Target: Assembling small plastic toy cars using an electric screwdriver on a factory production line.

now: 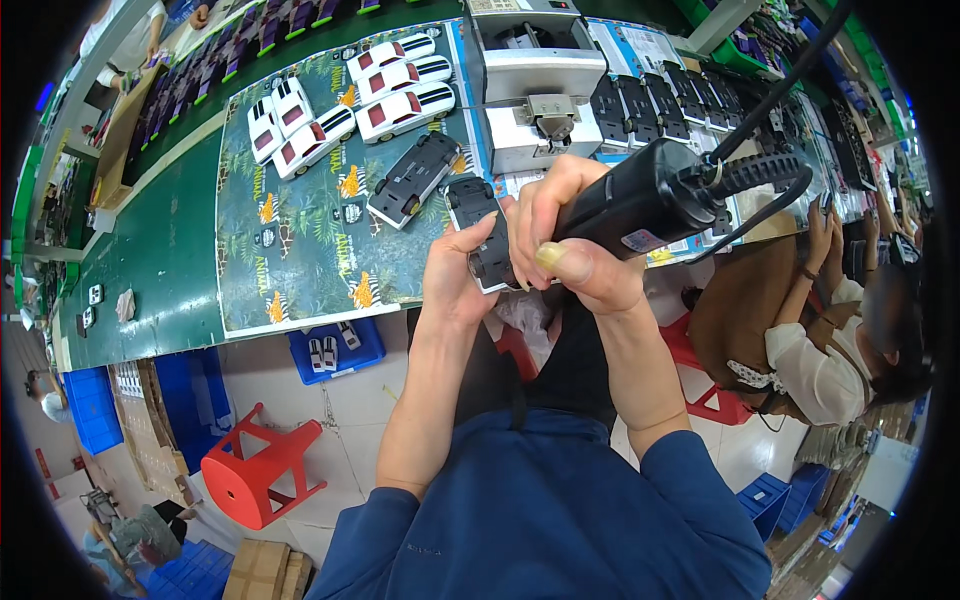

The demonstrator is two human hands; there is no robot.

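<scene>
My left hand (452, 278) is closed around a toy car (490, 258) turned underside up, its dark chassis facing me, near the table's front edge. My right hand (595, 275) grips a black corded electric screwdriver (640, 192), held slanted over that car; its tip is hidden behind my fingers. Just left of the held car lies another upturned toy car (413, 180). Farther off, white toy cars with black stripes rest on their wheels, among them one close car (405, 112) and one more to the left (312, 142).
A metal screw feeder (535, 75) stands beyond my hands. Several upturned cars (638, 108) line up right of it. Below the table are a blue bin (340, 362) with car parts and a red stool (258, 470). A co-worker (825, 345) sits at right.
</scene>
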